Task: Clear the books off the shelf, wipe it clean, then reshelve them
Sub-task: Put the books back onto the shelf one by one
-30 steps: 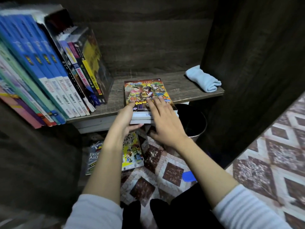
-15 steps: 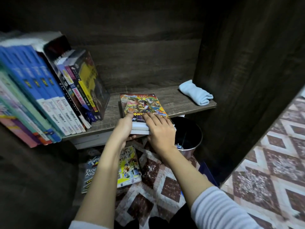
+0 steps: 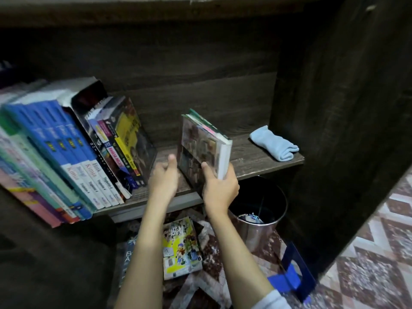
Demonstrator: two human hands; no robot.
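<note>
A small stack of comic books (image 3: 200,148) stands upright on the dark wooden shelf (image 3: 252,161), tilted a little to the left. My right hand (image 3: 219,188) grips the stack's lower front edge. My left hand (image 3: 163,178) hovers just left of the stack, thumb up, blurred, holding nothing. A row of books (image 3: 73,152) leans on the left part of the shelf. A folded light blue cloth (image 3: 274,143) lies at the shelf's right end. Two more books (image 3: 181,248) lie on the floor under the shelf.
A round metal bin (image 3: 256,210) with scraps inside sits under the shelf's right side. A dark wooden side panel (image 3: 334,130) closes the shelf on the right. A blue object (image 3: 289,273) lies on the patterned floor tiles near my right forearm.
The stack lay flat on the shelf under both hands. Now it is tipped up on its edge, held by my right hand, and my left hand has come off it.
</note>
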